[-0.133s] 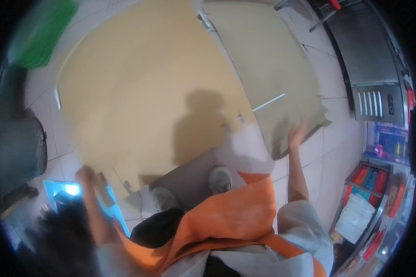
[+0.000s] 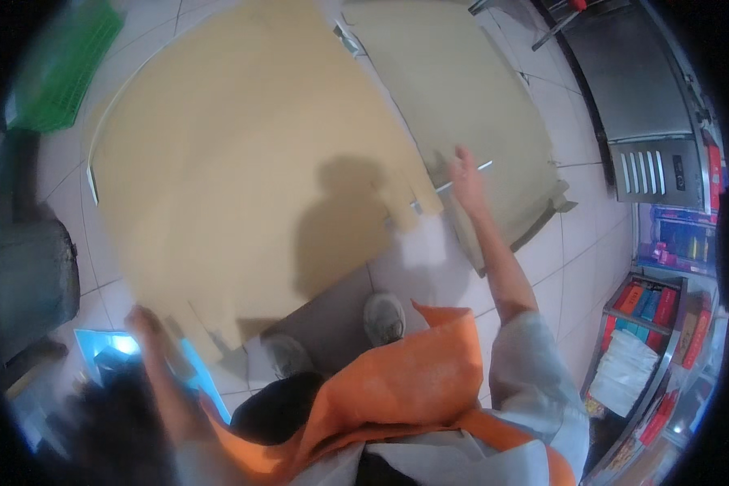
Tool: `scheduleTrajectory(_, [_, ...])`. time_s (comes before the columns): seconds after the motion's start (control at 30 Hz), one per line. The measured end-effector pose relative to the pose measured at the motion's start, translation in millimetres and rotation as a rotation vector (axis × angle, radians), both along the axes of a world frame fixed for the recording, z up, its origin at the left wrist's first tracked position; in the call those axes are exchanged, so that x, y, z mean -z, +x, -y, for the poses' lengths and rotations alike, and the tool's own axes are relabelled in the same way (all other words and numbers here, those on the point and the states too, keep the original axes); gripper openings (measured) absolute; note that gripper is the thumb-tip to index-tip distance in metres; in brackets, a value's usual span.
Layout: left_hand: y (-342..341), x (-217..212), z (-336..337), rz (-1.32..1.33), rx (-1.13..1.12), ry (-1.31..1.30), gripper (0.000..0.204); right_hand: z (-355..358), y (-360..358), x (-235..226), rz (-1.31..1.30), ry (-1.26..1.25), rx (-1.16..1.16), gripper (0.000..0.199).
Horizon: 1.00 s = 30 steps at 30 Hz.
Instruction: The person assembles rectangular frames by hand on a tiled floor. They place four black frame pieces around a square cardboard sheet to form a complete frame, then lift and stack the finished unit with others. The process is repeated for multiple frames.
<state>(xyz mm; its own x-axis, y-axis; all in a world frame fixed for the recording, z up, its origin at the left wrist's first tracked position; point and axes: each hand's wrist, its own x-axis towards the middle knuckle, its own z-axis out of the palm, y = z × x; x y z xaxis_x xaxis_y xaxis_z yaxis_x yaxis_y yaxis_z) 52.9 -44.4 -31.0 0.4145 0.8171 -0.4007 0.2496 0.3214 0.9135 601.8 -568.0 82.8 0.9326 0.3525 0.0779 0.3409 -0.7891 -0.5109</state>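
Where the head view looks down, a big cardboard sheet (image 2: 243,162) lies flat on the tiled floor (image 2: 579,251), spread between both hands. Left hand (image 2: 143,322) grips its near-left corner; right hand (image 2: 465,172), arm stretched forward, fingers loose, touches its right edge. Long axis: cannot tell. A second sheet (image 2: 470,97) lies just right.

Large tan cardboard sheet (image 2: 243,162): flattened, plain, smooth face up, lying over tiled floor; rounded far edge, notched flap cuts along near edge. Spans from left hand (image 2: 142,324) at its near-left corner to right hand (image 2: 464,172) at its right edge. Second cardboard sheet (image 2: 462,97): duller olive-tan, flat, just beyond and right of right hand, near-right corner bent.
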Motion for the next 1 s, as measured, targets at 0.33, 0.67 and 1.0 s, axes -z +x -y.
scheduleTrajectory(0.33, [44.6, -52.4, 44.2, -0.865, -0.068, 0.550, 0.032, -114.7, -0.5, 64.9, -0.711, 0.099, 0.028, 0.033])
scheduleTrajectory(0.67, [15.0, -149.1, 58.3, -0.391, 0.121, -0.070, 0.035, -7.0, -25.6, -10.3, -0.977, 0.279, 0.004, 0.047])
scheduleTrajectory(1.0, [49.1, -107.7, 66.9, -0.384, 0.181, 0.051, 0.033, -35.9, -76.2, -12.3, -0.512, 0.000, -0.076, 0.039])
